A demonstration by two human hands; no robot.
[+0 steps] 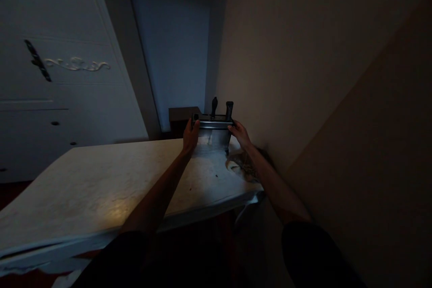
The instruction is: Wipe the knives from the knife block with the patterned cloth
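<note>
Dim room: beige wall, white cabinet, pale tabletop, blue-lit window.

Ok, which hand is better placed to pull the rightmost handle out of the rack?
Probably right. The right hand grips the rack at its right end, just below that handle; the left hand holds the far end.

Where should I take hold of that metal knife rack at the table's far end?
Take the metal rack by its two short ends, one hand from each side, like the left hand and right hand. It stands upright with black handles sticking from its top, so a top grasp looks awkward.
</note>
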